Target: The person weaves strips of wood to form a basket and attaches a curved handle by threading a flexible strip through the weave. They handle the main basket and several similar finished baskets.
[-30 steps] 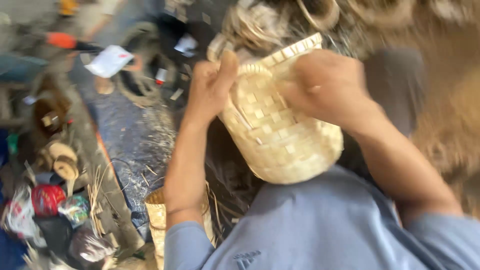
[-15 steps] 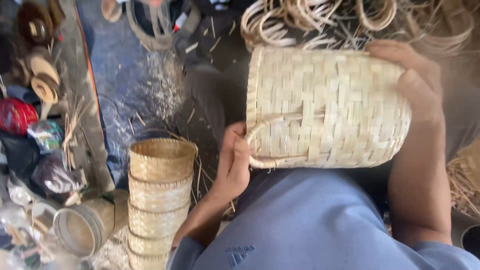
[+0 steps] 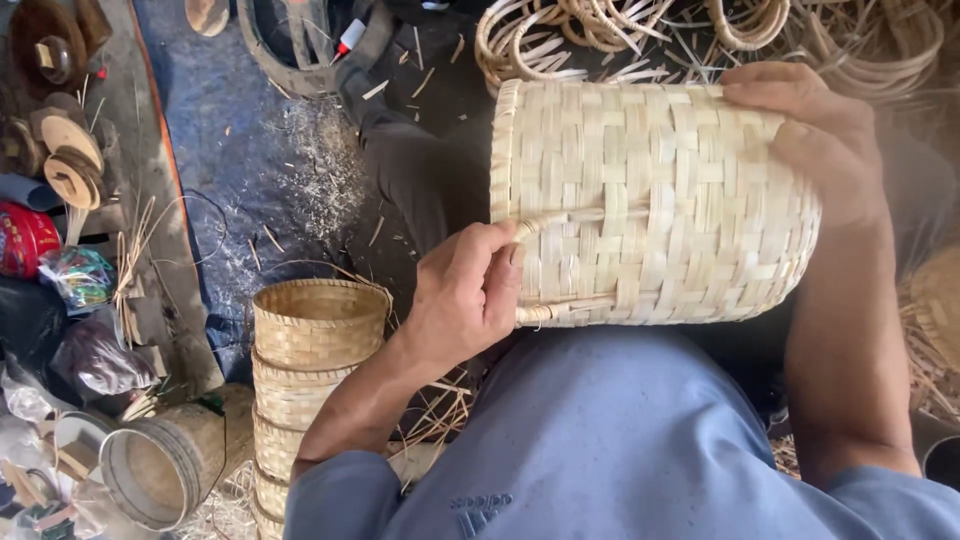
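Head view shows you holding one pale woven basket (image 3: 655, 200) on its side above your lap, its open mouth turned to the left. Your left hand (image 3: 465, 295) pinches a loose strip handle loop (image 3: 565, 265) on the basket's side near the rim, thumb and fingers closed on the strip. Your right hand (image 3: 815, 135) is clamped over the closed base end, palm and fingers wrapped on the weave. The two hands sit well apart, one at each end.

What could go wrong, as a judgement: the loop strip looks thin, so a hard pull from your left hand could kink or split it, or drag its ends out of the weave. The basket rests only on your grip, so if your right hand slackens it could roll off your lap toward the stack of baskets (image 3: 310, 390) just beside your left forearm and tip it over. Loose slivers scattered on the dark mat (image 3: 250, 170) could catch in the weave if it drops.

Counts: one basket in hand; the stack shows about four nested baskets, the lowest cut off by the frame edge; one round drum-shaped sieve (image 3: 165, 465) lies at lower left; the coiled cane rings (image 3: 600, 25) at the top are too tangled to count.
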